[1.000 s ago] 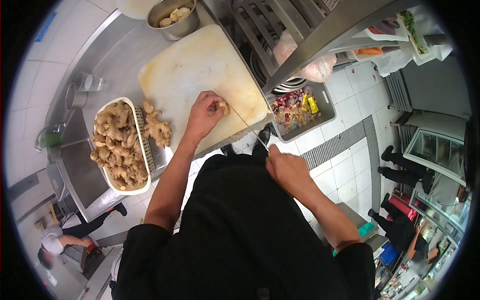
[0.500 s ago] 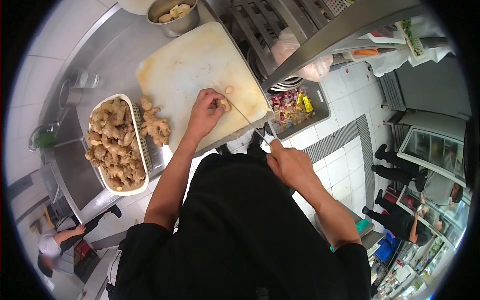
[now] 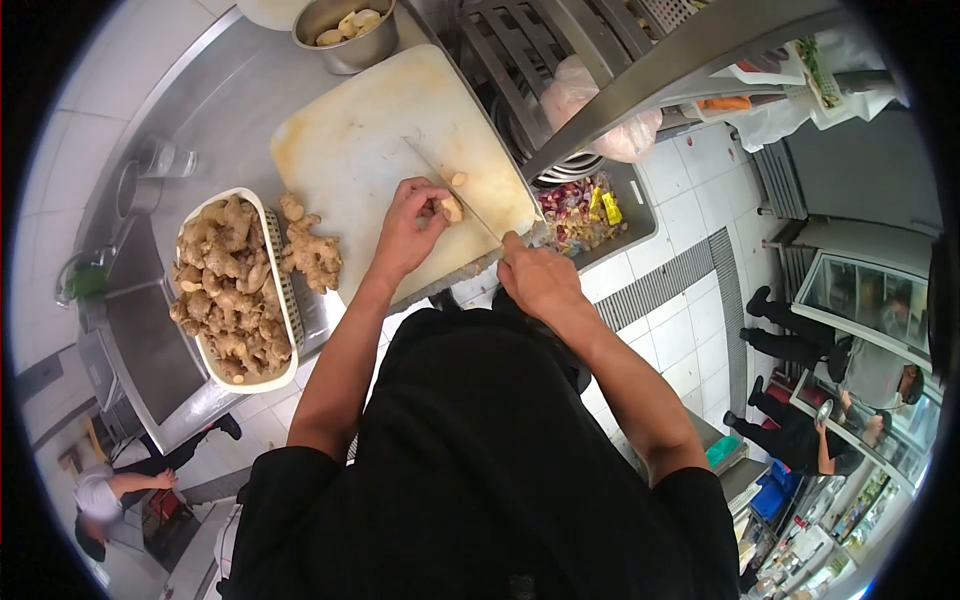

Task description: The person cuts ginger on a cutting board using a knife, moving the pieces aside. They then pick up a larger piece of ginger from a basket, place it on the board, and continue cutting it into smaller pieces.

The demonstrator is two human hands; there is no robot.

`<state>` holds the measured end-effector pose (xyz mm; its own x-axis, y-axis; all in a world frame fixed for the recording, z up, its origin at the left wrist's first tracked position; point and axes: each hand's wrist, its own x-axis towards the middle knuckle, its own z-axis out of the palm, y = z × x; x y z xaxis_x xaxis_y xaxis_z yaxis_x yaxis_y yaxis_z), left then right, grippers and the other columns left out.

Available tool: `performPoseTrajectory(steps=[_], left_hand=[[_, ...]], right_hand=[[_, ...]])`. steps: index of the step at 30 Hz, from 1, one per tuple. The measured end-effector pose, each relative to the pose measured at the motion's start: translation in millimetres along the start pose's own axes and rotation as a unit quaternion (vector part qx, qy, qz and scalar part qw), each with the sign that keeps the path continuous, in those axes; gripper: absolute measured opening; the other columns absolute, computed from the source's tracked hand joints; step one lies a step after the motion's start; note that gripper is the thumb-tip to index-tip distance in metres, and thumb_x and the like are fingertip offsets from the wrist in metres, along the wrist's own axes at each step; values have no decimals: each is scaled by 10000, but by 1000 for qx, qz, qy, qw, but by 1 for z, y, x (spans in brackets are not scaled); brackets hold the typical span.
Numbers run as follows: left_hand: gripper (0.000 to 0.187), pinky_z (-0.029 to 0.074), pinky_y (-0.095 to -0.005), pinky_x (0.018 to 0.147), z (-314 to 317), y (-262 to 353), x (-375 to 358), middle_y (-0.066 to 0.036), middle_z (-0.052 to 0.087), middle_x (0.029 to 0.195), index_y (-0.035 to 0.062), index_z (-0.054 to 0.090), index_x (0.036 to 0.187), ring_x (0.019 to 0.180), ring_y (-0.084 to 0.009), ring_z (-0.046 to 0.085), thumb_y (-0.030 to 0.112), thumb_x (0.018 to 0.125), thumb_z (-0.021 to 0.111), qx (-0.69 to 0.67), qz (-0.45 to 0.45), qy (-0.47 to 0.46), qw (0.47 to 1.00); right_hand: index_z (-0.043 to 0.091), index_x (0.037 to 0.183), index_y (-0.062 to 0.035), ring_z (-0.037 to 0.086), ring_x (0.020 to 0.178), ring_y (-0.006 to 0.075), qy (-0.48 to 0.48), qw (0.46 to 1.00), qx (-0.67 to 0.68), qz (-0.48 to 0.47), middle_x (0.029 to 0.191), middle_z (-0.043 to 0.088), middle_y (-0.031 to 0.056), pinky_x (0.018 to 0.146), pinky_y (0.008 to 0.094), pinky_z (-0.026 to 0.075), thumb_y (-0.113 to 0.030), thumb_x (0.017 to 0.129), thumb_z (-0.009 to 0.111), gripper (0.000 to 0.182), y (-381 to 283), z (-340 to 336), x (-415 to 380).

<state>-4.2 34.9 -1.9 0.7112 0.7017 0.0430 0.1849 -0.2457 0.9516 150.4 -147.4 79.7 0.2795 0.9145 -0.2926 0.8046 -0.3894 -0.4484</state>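
My left hand (image 3: 412, 222) pinches a piece of ginger (image 3: 452, 209) on the white cutting board (image 3: 350, 165). My right hand (image 3: 538, 275) is closed around the handle of a knife (image 3: 475, 215), whose thin blade lies across the board right beside the ginger piece. On the far side of the blade is a small cut bit of ginger (image 3: 459, 179). A large unpeeled ginger root (image 3: 312, 250) rests at the board's left edge. Next to it stands a white basket (image 3: 289, 310) heaped with ginger roots (image 3: 235, 285).
A steel bowl (image 3: 345, 52) with peeled ginger pieces sits beyond the board. Below the board's right corner is a grey bin (image 3: 625, 238) of scraps. A metal shelf (image 3: 640, 75) overhangs the right side. Several people are farther off at both sides.
My right hand has moved up and left toward the board, pushing the knife forward so its tip reaches farther across. My left hand and the ginger have stayed in place.
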Motion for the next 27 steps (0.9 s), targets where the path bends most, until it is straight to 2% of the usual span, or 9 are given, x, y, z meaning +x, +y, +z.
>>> performPoseTrajectory(steps=[3,5,9,13,15,20,22,24,27], left_hand=[[269,559,-319,878,2,-1,1,-92,543,1224,38,671,1145,1011,-214,635,18,887,743,-5,0,6,1000],[261,559,-320,873,3,-2,1,-92,544,1214,36,669,1135,1000,-215,636,20,886,744,-6,-3,10,1000],[250,559,-322,859,4,-4,3,-91,550,1193,30,666,1122,974,-214,638,27,885,744,0,-1,18,1000],[247,556,-321,852,5,-5,2,-90,553,1182,26,665,1116,968,-212,634,35,883,746,-4,-1,20,1000],[252,553,-320,851,5,-6,2,-91,550,1182,29,669,1119,956,-209,628,47,882,752,-8,6,22,1000],[259,550,-322,854,5,-1,0,-93,539,1164,34,673,1130,956,-204,621,60,885,751,9,2,21,1000],[260,549,-324,854,6,0,1,-94,532,1159,36,674,1135,958,-205,619,63,888,749,18,4,19,1000],[263,548,-329,849,7,0,-2,-98,520,1152,44,675,1148,959,-212,622,78,896,746,33,2,17,999],[271,550,-334,847,6,2,-1,-106,512,1153,57,678,1167,952,-224,628,104,908,740,57,14,9,998]], right_hand=[[529,1102,-34,705,782,439,-22,999,-27,23,795,712,219,709,580,537,-218,969,629,248,-12,-31,-29],[539,1051,-13,723,740,418,-47,998,-45,27,744,713,210,672,547,565,-214,968,615,230,-18,-50,-57],[541,1051,-37,718,688,414,-79,994,-45,63,716,709,192,639,548,563,-218,982,602,203,-24,-64,-92],[518,1066,-43,706,732,432,-78,993,-48,77,741,700,213,652,547,547,-213,968,633,228,-20,-40,-79],[540,1030,-38,713,655,402,3,998,-53,18,689,704,176,624,531,569,-193,967,592,175,-15,-16,-56],[538,1041,-25,721,705,399,52,998,-31,-13,731,712,191,651,533,567,-186,954,598,193,1,21,6],[539,1053,-20,722,728,404,62,997,-35,-18,751,716,197,664,538,566,-192,957,598,205,-1,15,10],[540,1085,-10,717,759,424,8,999,-29,15,780,717,216,687,559,559,-221,962,609,255,-3,2,4],[539,1109,-7,713,767,442,19,1000,-9,22,790,715,233,704,575,556,-252,975,612,289,-6,-14,-32]])
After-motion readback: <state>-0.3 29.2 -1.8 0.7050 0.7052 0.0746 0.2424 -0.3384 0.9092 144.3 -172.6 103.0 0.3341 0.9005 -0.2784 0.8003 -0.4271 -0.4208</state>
